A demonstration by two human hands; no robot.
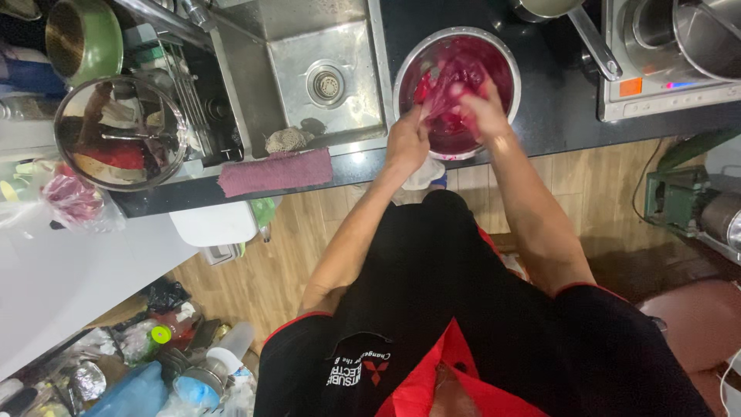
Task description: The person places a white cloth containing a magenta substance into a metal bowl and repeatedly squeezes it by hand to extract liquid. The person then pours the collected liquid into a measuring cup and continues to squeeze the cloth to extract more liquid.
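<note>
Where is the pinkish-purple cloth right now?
In the head view, the purple cloth lies draped over the front edge of the dark counter, just in front of the steel sink and to the left of the metal bowl where both hands work.

A dark stone kitchen counter (556, 116) is carrying my round steel mixing bowl (407, 73) of red-stained contents, sitting just beside the recessed steel sink (297, 58). A folded maroon cloth (275, 171) is lying over the counter's front edge, and a white tabletop cooker (656, 96) is standing near the bowl.
</note>
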